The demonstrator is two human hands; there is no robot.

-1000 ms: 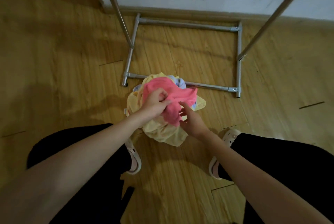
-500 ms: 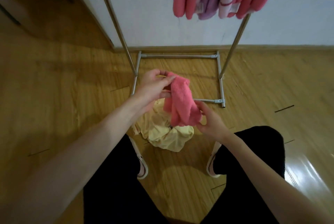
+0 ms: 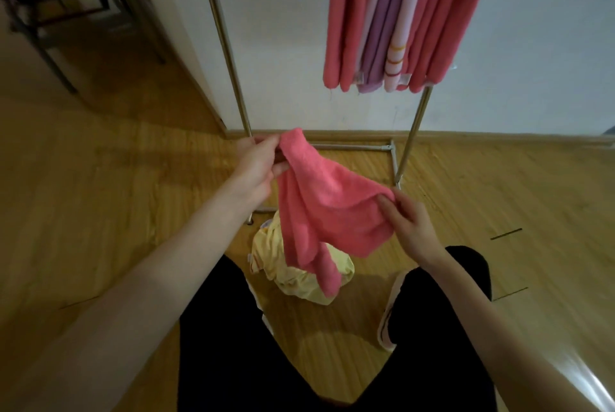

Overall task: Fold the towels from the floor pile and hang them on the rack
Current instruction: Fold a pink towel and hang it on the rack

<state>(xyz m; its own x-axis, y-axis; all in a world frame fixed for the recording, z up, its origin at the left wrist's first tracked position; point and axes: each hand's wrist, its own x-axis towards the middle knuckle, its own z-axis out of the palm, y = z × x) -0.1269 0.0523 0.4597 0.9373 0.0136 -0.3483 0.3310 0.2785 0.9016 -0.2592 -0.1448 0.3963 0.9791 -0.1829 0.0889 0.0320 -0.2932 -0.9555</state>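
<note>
- Pink towel (image 3: 319, 208): held up in the air in front of the rack (image 3: 229, 45), directly above the floor pile (image 3: 296, 275) and clear of it except perhaps at its lowest hanging end, where contact cannot be told.
- Left hand (image 3: 256, 167): near the foot of the rack's left upright, pinching the towel's upper corner between thumb and fingers.
- Right hand (image 3: 411, 227): lower and nearer the rack's right upright, with fingers and thumb pinching the towel's other edge; the cloth sags between the two hands and a long tail hangs down toward the pile.
- Floor pile: a crumpled yellow towel lies just in front of the rack's base bars, between the person's feet, with a scrap of another cloth showing at its rack-side edge.
- Hung towels (image 3: 402, 18): pink, purple and striped ones already hang folded on the rack's right side; the space to their left looks free.
- Step in hand, as I judge it: one towel is lifted and is being spread to find its edges; folding has not begun.
- Next move calls for: pulling the two held corners apart and level so that the cloth hangs flat, then bringing edges together in a fold before draping it on the rack's top bar, which is out of view.
</note>
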